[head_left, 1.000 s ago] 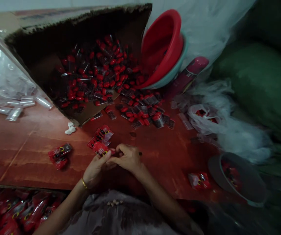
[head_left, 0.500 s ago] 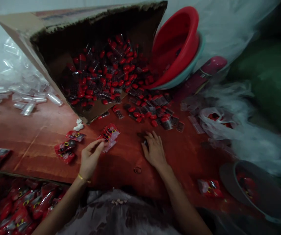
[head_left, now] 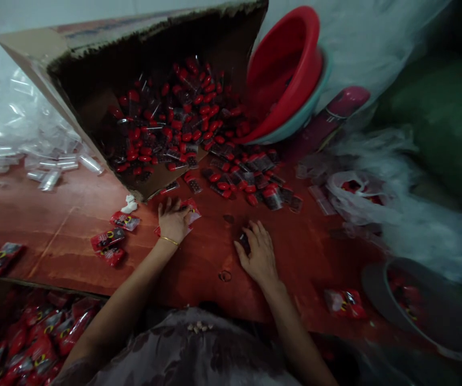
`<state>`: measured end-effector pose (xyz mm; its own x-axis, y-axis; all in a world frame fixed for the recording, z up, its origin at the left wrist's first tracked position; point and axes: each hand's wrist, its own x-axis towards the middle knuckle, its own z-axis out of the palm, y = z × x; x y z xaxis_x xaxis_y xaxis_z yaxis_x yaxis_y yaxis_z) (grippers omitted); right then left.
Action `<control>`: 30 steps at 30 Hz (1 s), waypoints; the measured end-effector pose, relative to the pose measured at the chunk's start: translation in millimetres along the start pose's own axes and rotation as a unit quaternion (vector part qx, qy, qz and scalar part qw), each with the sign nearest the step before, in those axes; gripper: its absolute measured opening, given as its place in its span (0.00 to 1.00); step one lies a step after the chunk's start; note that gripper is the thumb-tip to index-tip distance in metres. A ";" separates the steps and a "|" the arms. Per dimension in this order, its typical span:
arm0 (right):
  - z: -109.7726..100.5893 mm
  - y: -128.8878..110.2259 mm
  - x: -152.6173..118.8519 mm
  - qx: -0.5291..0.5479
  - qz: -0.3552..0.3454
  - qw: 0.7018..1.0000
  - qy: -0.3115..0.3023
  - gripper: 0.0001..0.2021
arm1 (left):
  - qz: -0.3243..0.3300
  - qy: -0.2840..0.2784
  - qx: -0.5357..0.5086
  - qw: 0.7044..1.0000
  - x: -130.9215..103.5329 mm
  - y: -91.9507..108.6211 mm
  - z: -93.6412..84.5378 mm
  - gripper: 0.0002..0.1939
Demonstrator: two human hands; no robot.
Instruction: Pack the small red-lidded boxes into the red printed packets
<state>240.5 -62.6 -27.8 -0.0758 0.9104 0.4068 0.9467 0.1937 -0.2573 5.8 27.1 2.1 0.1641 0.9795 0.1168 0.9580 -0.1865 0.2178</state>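
Observation:
My left hand [head_left: 173, 221], with a yellow bracelet at its wrist, lies over a small pile of red printed packets [head_left: 193, 208]. Its fingers are spread on them, and it hides most of the pile. My right hand [head_left: 259, 253] rests low over the table to the right, fingers slightly bent. Between its thumb and forefinger sits a small dark object [head_left: 245, 243], mostly covered, its kind unclear. Beyond both hands lie many small clear tubes with red caps and dark contents [head_left: 251, 174], spilling from a tipped cardboard box [head_left: 156, 190].
Several red packets [head_left: 108, 239] lie at left, with clear empty tubes [head_left: 50, 177] behind. A red basin [head_left: 313, 43], a pink bottle [head_left: 345, 104] and a plastic bag [head_left: 411, 214] stand right. A grey bowl [head_left: 387, 289] is near right; rubber rings [head_left: 225, 275] lie mid-table.
My left hand has moved forward and right, from the near-left edge of the packet pile to over it, its fingers spreading. My right hand has drawn slightly nearer with the dark object.

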 end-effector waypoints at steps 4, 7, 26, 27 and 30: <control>-4.3 -2.1 -1.5 -0.011 0.000 0.999 0.032 0.16 | 0.013 0.028 -0.023 0.999 1.6 -2.9 2.1 0.15; -13.8 -13.5 1.1 -0.005 0.008 0.996 0.086 0.12 | 0.009 0.061 -0.048 0.997 -0.9 -3.8 -4.6 0.14; 9.7 -89.0 57.9 0.404 0.190 0.893 0.058 0.17 | -0.184 -0.033 -0.694 0.696 -28.6 47.2 -17.2 0.16; 9.2 -88.1 55.8 0.388 0.185 0.901 0.062 0.17 | -0.194 -0.031 -0.712 0.674 -29.1 50.6 -15.5 0.15; 8.3 -86.9 52.2 0.347 0.176 0.917 0.081 0.17 | -0.229 -0.037 -0.734 0.638 -29.9 61.2 -13.0 0.15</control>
<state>151.7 -28.8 8.5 0.2970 0.9061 0.3014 0.4713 0.1354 -0.8715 56.5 -14.6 24.5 0.0082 0.9475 -0.3195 -0.3349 0.3037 0.8920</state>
